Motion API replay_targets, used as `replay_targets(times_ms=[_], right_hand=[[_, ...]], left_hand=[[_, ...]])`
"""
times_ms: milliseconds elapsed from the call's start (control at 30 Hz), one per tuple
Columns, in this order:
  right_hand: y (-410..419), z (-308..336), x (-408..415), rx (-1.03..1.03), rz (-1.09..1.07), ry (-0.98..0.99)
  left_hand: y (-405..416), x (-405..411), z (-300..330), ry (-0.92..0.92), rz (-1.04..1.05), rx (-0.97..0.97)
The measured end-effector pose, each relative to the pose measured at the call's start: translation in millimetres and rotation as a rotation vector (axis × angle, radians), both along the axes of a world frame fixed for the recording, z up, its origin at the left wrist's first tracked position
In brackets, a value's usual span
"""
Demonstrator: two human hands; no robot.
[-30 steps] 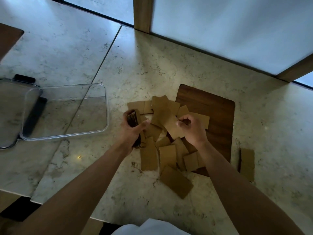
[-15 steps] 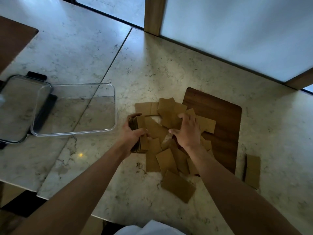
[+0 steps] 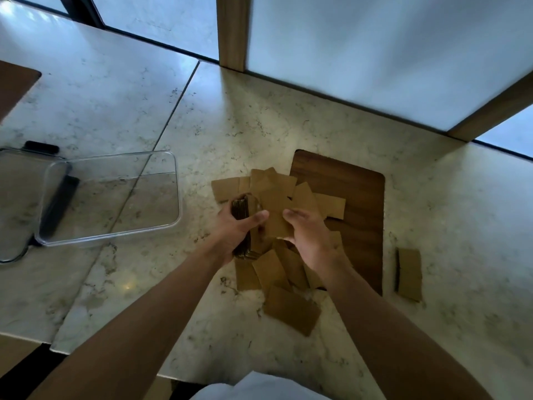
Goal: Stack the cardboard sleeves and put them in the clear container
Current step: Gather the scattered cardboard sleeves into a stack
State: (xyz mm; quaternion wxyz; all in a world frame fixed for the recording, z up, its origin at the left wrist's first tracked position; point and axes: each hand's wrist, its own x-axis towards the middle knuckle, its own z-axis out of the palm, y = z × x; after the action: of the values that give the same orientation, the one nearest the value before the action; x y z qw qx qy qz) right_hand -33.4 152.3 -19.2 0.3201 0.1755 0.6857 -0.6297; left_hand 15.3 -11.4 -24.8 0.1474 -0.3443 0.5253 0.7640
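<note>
We are gripping a stack of sleeves (image 3: 241,223) in our left hand (image 3: 235,230), and our right hand (image 3: 310,235) is holding one sleeve (image 3: 275,217) against it. Loose sleeves (image 3: 291,308) are lying on the table (image 3: 202,116); the clear container (image 3: 112,197) is standing to the left.

Tan sleeves (image 3: 292,309), dark brown board (image 3: 357,197), veined cream countertop (image 3: 259,116).

I see matt brown cardboard sleeves (image 3: 291,308), flat and dull, with darker corrugated edges showing on the stack (image 3: 240,210). The container (image 3: 115,235) is clear, glossy plastic with smooth rounded walls, and so is the lid (image 3: 17,203) beside it. The counter (image 3: 288,116) looks like polished veined marble. The board (image 3: 354,203) is dark wood, smooth, with visible grain.
</note>
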Motion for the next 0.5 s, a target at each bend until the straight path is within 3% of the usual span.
replay_targets(times_ms=[67,133,267,367,500], right_hand=[[-8,1,13,0.134,0.165,0.056],[-2,-5,21,0.414,0.41,0.294],[62,-18,23,0.828,0.399,0.491],[114,-28,39,1.099,0.51,0.372],[126,-30,59,1.149,0.373,0.134]], left_hand=[[3,2,2,-0.024,0.011,0.064],[4,5,3,-0.039,0.006,0.074],[7,17,2,-0.043,-0.033,0.04],[12,21,0,-0.005,-0.085,0.02],[31,21,1,0.005,-0.125,-0.045]])
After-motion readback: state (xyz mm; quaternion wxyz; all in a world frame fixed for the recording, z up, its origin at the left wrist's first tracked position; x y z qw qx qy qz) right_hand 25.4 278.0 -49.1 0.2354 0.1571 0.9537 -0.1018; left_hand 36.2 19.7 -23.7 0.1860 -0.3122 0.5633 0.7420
